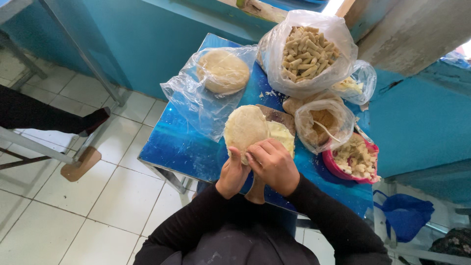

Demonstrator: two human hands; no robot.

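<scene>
A round flat piece of pale dough (244,128) is held up over the blue table (181,142). My left hand (231,175) grips its lower edge from below. My right hand (273,164) pinches the same lower edge from the right, fingers curled over it. Under the dough lies a wooden board (279,117) with another pale dough sheet (284,135) on it. Both arms wear black sleeves.
A stack of dough rounds (223,71) lies on a clear plastic bag at the back left. A plastic bag of short dough sticks (306,53), a bag of brown filling (321,122) and a pink bowl of chopped pieces (355,159) stand on the right. A blue bag (405,213) lies on the tiled floor.
</scene>
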